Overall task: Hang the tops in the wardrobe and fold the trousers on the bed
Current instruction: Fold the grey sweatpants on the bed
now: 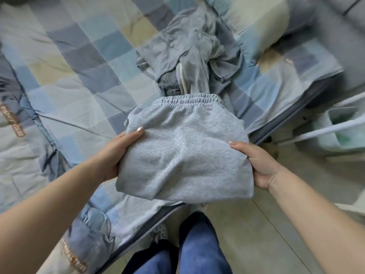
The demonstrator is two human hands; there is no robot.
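— Any writing you can read from where you stand?

— Only on the quilt. There are brown strips with pale capital letters, one out beyond the left hand toward the left edge, another low down under the left forearm. The letters are too blurred to spell out. A tiny mark sits on the sheet far past the right hand, also unreadable. The trousers show no label at all.

— Which way do the trousers lie?

— Folded into a thick grey bundle, held between both hands above the edge of the bed. The gathered elastic waistband points away from the person, toward the pile; the folded end points back at the person's legs. The long axis runs from the body outward, and the hands sit on either side of it.

— And the hands themselves?

— The left one grips the left side, thumb laid on top of the cloth, fingers tucked underneath out of sight. The right one grips the right side the same way, thumb on top. Both are clamped on the bundle, well apart, the whole width of the cloth between them.

— What lies past the hands?

— A heap of grey-blue clothes, crumpled, just beyond the waistband. To the right of the right hand, white rails over the floor.
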